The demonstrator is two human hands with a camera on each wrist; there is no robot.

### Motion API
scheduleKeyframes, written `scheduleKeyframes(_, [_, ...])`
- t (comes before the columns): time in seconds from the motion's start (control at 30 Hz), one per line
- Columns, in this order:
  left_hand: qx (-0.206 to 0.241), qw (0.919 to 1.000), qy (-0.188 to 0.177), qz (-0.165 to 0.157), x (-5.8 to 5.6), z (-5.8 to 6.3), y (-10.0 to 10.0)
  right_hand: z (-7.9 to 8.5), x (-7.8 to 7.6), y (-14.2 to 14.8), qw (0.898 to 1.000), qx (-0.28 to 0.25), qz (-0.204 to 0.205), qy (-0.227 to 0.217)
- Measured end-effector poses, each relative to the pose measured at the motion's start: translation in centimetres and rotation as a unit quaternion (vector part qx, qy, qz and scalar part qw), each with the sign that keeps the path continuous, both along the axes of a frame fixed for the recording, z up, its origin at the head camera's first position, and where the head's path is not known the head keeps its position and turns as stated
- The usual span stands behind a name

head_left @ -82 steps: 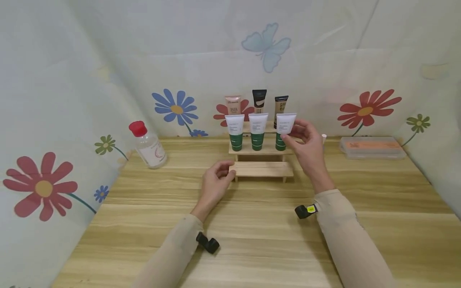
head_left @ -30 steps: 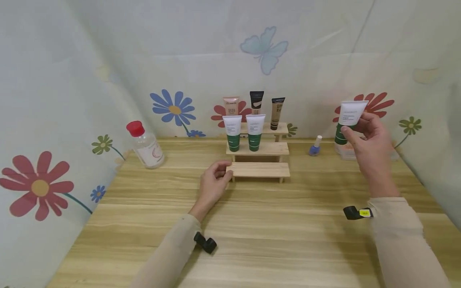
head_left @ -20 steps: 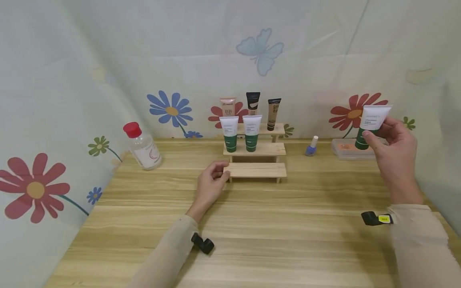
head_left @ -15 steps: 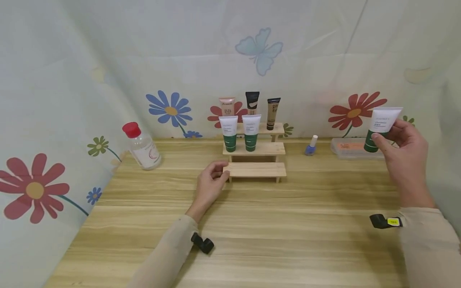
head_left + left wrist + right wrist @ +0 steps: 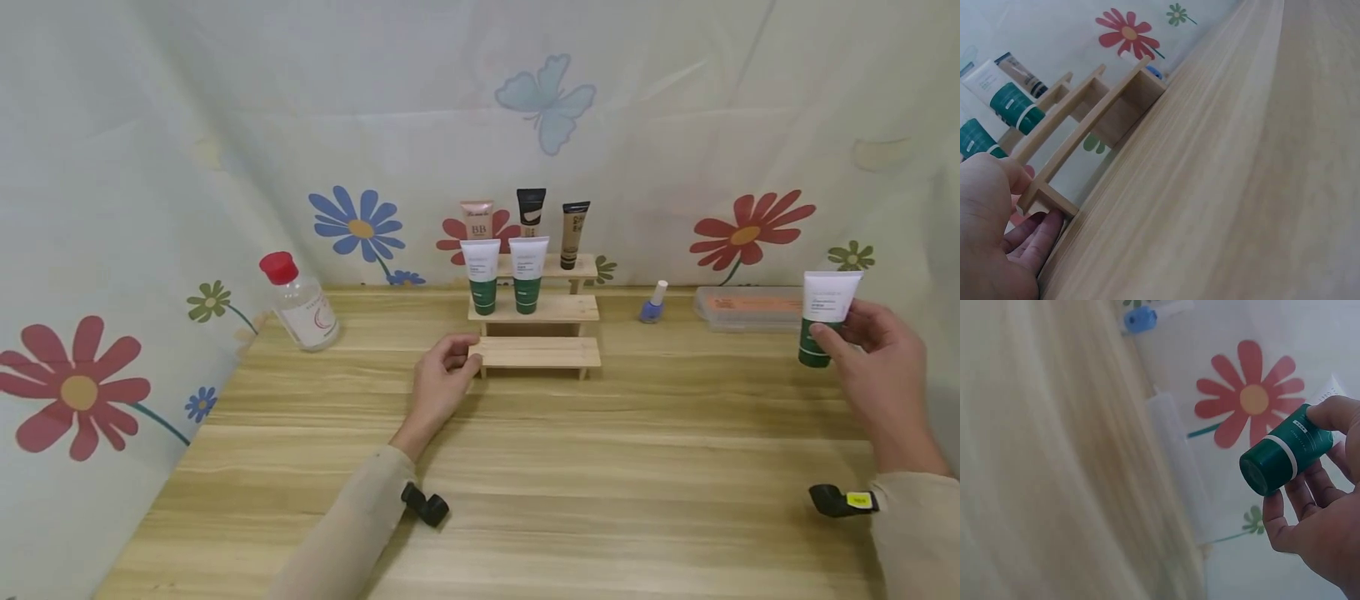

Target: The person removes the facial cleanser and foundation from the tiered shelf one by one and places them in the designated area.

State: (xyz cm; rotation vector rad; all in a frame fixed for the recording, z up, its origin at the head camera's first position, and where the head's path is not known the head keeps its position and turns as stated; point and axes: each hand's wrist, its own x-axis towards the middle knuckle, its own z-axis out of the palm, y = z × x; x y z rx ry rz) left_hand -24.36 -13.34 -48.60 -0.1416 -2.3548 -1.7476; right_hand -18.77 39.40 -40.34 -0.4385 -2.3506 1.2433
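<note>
My right hand (image 5: 885,367) pinches a white-and-green squeeze tube (image 5: 825,300) between thumb and fingers at the right side of the table. The tube is upright, cap down; in the right wrist view its green cap (image 5: 1266,465) points away from the palm. My left hand (image 5: 442,379) grips the left end of the lowest step of a three-tier wooden stand (image 5: 540,352), with the thumb above and fingers tucked under the step in the left wrist view. Two matching tubes, one on the left (image 5: 480,275) and one beside it (image 5: 529,275), stand on the middle step.
On the top step stand a pink BB tube (image 5: 477,218), a black-topped tube (image 5: 531,207) and a gold-and-black tube (image 5: 574,233). Blue nail polish (image 5: 653,304) and a clear flat case (image 5: 742,312) lie at the back right. A red-capped bottle (image 5: 306,308) stands left.
My right hand has taken the third white-and-green tube off the middle step, carried it far right past the nail polish, and lowered it towards me. My left hand keeps its hold on the stand.
</note>
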Motion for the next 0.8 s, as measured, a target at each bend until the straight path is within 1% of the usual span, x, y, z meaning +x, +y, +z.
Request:
scheduleKeyframes(0.13, [0.002,1.0,0.001,0.0,-0.1,0.1,0.1,-1.5,0.7,1.4,1.0,0.002,0.002,-0.013])
scheduleKeyframes(0.27, [0.001,1.0,0.003,0.0,-0.1,0.2,0.1,-2.9,1.3,2.8,0.999,0.008,0.016,-0.037])
scheduleKeyframes(0.33, [-0.004,1.0,0.003,0.001,-0.2,0.2,0.1,-3.4,1.5,3.4,0.998,0.01,0.023,-0.05])
scheduleKeyframes(0.4, [-0.007,1.0,0.002,0.002,-0.2,0.1,0.0,-3.8,1.7,3.7,0.997,0.025,0.026,-0.066])
scheduleKeyframes(0.5, [-0.01,0.9999,0.002,0.004,-0.1,0.0,-0.1,-4.3,1.7,3.9,0.996,0.035,0.026,-0.079])
scheduleKeyframes(0.67, [-0.008,1.0,-0.001,0.004,0.0,0.1,0.0,-5.1,1.3,4.1,0.997,0.033,0.027,-0.066])
scheduleKeyframes(0.8, [-0.01,0.9999,-0.004,0.006,0.0,0.0,0.0,-5.9,1.0,4.3,0.996,0.038,0.041,-0.065])
